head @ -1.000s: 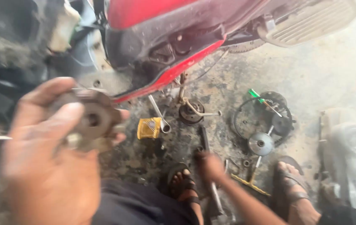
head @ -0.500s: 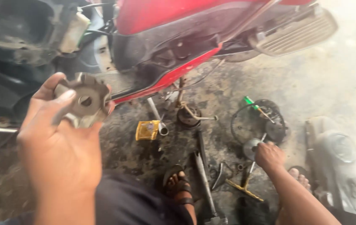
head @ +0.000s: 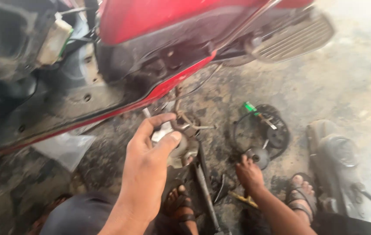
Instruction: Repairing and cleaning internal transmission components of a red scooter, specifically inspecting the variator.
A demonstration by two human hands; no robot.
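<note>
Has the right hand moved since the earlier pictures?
Yes. The right hand has gone from the long tool by the sandalled foot rightward to the small round metal part beside the black fan wheel.

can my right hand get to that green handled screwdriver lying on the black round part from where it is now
Probably yes. The right hand rests low on the floor by a small round metal part, fingers free as far as shows. The green-handled screwdriver lies in the open just beyond on the black round part, with nothing across the way.
</note>
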